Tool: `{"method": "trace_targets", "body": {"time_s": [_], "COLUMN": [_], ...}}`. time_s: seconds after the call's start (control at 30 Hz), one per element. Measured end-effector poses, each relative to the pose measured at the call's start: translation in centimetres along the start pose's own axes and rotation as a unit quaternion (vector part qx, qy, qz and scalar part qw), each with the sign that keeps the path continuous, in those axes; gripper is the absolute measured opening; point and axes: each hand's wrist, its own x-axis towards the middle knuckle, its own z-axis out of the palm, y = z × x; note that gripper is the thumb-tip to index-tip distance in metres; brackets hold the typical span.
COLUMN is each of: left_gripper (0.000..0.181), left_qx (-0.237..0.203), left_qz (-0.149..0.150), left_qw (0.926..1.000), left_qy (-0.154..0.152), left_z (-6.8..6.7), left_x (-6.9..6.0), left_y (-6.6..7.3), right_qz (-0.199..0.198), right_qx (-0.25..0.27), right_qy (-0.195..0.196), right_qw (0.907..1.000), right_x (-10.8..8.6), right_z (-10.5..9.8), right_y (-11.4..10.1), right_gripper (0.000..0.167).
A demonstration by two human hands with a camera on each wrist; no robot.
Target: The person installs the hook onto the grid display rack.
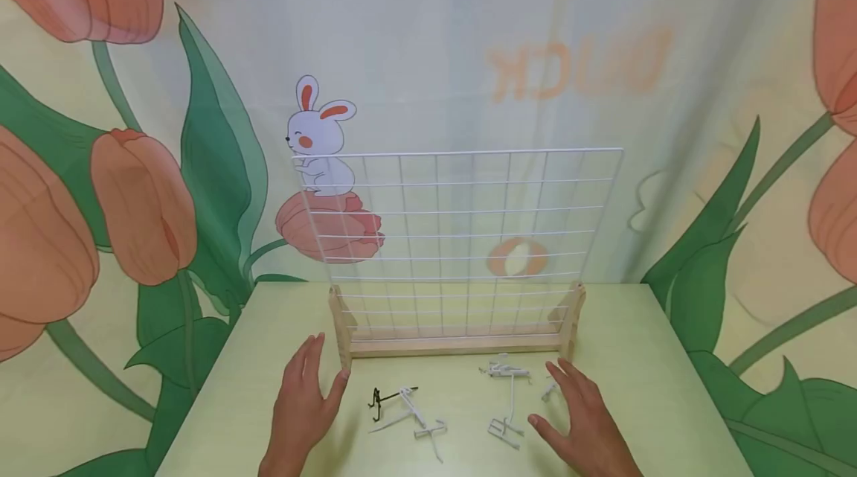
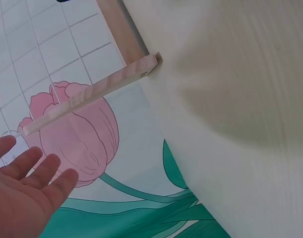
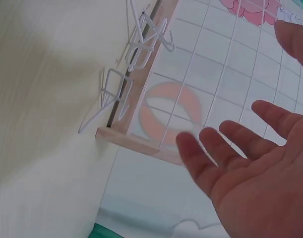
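Note:
My left hand (image 1: 303, 401) hovers left of a small group of wire hooks, its fingers spread and nothing in it. A black hook (image 1: 377, 402) lies nearest to it, against white hooks (image 1: 413, 410). On the right, my right hand (image 1: 588, 417) is spread too and holds nothing. More white hooks (image 1: 506, 429) lie to its left, and a small white hook (image 1: 549, 391) is partly hidden behind its fingers. Behind both hands stands a white wire grid panel (image 1: 455, 210) in a wooden base (image 1: 455, 345). In the right wrist view, white hooks (image 3: 111, 89) lie beside the base.
A pale yellow table (image 1: 221, 388) carries everything. The base has upright wooden end pieces (image 1: 340, 324) on both sides. Close behind the panel hangs a printed curtain (image 1: 428, 53) with tulips and a rabbit, which also runs along both sides of the table.

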Motion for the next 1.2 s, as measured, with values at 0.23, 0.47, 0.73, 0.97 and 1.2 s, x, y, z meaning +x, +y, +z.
{"method": "trace_targets", "body": {"time_s": [0.23,0.47,0.73,0.97,1.2], "left_gripper": [0.064,0.056,0.052,0.050,0.046], "left_qx": [-0.100,-0.228,-0.292,-0.323,-0.322], "left_qz": [-0.024,-0.076,-0.131,-0.171,-0.183], "left_qw": [0.9943,0.9700,0.9462,0.9298,0.9281], "left_qy": [0.029,0.038,0.049,0.043,0.034], "left_z": [0.8,2.2,3.8,5.0,5.8], "left_x": [1.5,2.7,3.7,5.0,5.6], "left_y": [-0.2,-0.8,-1.5,-2.0,-1.8], "right_qz": [-0.003,0.046,0.030,-0.008,-0.025], "right_qx": [0.088,0.150,0.177,0.173,0.172], "right_qy": [-0.008,-0.028,-0.049,-0.071,-0.093], "right_qw": [0.9961,0.9871,0.9826,0.9824,0.9804], "right_x": [0.6,0.9,0.6,0.4,0.1], "right_z": [0.6,1.1,1.7,3.0,4.5], "right_y": [-0.3,-0.5,-0.3,-0.2,0.1], "right_gripper": [0.065,0.046,0.034,0.033,0.034]}}
